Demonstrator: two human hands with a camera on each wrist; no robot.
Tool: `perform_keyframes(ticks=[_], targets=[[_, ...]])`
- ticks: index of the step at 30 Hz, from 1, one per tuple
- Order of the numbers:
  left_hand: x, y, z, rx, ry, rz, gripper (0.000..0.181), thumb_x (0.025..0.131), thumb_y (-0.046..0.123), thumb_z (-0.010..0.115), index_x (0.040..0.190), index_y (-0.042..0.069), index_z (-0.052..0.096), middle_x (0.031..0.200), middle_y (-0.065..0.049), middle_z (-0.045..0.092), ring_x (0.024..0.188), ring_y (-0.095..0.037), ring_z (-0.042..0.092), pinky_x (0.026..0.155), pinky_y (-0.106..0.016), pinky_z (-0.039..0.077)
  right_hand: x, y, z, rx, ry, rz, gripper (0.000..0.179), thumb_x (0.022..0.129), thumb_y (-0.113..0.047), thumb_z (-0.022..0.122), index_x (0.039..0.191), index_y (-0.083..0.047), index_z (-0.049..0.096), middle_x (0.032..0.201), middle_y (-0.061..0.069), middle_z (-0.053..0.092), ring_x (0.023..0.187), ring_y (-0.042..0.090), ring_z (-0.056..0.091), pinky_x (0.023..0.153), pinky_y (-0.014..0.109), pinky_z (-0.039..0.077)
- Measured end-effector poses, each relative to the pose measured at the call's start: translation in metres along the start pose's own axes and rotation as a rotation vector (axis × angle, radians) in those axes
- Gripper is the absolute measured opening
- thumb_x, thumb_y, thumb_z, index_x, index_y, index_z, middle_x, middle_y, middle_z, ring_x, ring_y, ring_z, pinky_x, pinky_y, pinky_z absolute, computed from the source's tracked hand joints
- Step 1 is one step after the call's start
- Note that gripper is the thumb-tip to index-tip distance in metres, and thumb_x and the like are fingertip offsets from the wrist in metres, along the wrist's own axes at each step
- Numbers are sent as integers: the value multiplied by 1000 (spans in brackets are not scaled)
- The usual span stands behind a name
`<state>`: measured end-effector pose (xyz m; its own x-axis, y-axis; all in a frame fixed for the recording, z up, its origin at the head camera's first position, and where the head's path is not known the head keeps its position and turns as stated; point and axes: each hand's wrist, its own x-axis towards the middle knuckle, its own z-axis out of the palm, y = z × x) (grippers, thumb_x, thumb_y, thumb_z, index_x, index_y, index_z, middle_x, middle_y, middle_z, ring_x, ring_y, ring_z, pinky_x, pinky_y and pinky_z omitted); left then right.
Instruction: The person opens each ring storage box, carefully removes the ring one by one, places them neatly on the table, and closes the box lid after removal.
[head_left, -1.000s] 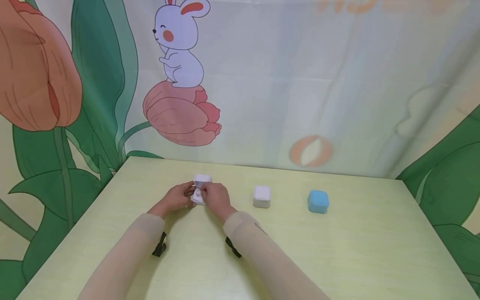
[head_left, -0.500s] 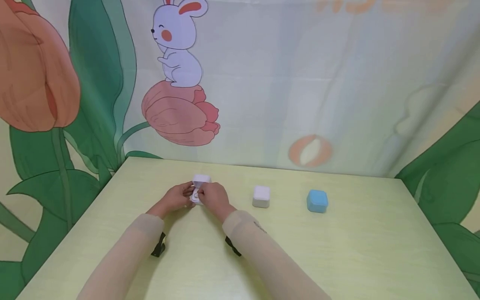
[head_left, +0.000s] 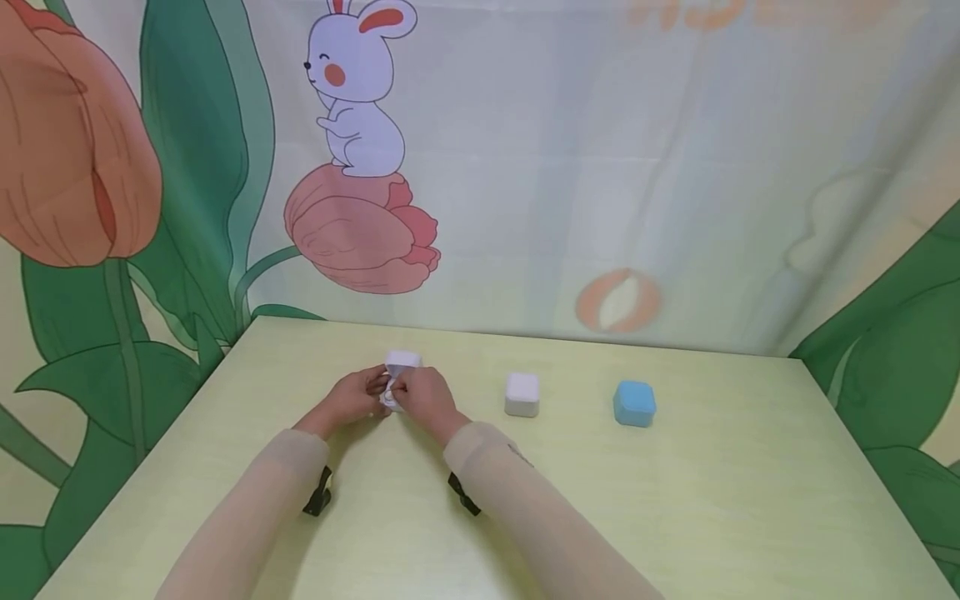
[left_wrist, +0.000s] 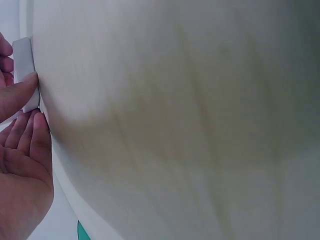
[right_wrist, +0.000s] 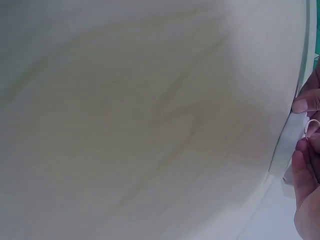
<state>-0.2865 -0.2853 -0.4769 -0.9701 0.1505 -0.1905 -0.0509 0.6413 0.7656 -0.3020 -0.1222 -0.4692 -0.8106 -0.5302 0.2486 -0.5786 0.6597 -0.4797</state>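
Note:
A small white ring box (head_left: 402, 359) stands on the table with its lid raised. My left hand (head_left: 356, 393) grips it from the left side; in the left wrist view the thumb (left_wrist: 22, 92) lies against the box's wall. My right hand (head_left: 427, 395) reaches over the box's front right. Its fingertips pinch a thin ring (right_wrist: 311, 125), seen right at the box in the right wrist view. The hands hide much of the box's inside.
To the right, a closed white box (head_left: 522, 394) sits on the pale yellow table (head_left: 720, 500), with a closed blue box (head_left: 634, 403) farther right. Behind the table hangs a printed curtain (head_left: 510, 208) with a rabbit and tulips.
My right fingertips have shifted slightly left over the front of the ring box. The left hand and the other two boxes stay where they were.

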Motion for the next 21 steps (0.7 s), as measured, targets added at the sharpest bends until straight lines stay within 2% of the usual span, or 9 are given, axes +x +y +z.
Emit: perform_keyframes(ticks=[3, 9, 15, 21], targets=[[0, 0, 0, -10, 2, 0, 86, 84, -4, 69, 157, -13, 22, 157, -30, 40, 147, -45, 41, 123, -52, 36, 0, 1, 0, 5, 8, -11, 25, 89, 0, 65, 65, -7, 63, 62, -2, 54, 58, 7, 38, 58, 13, 28], [1, -2, 2, -14, -7, 7, 87, 85, -4, 68, 157, -13, 21, 157, -32, 38, 148, -45, 40, 123, -52, 36, 0, 3, 3, 40, 1, 23, 14, 89, -3, 67, 79, -5, 77, 76, 2, 74, 63, 4, 45, 61, 11, 34], [1, -1, 2, -17, -5, 16, 87, 84, -4, 68, 156, -15, 20, 157, -33, 38, 148, -46, 39, 123, -53, 36, 1, 4, 3, 77, -16, 64, 14, 90, -6, 70, 78, -5, 77, 75, 3, 72, 63, 5, 44, 62, 12, 35], [1, 0, 1, -10, -8, -3, 87, 86, -3, 68, 157, -14, 19, 158, -31, 36, 149, -45, 39, 123, -53, 35, 1, 5, 1, 144, -18, 113, 12, 92, -8, 71, 88, -4, 81, 91, 5, 81, 72, 6, 55, 67, 13, 43]])
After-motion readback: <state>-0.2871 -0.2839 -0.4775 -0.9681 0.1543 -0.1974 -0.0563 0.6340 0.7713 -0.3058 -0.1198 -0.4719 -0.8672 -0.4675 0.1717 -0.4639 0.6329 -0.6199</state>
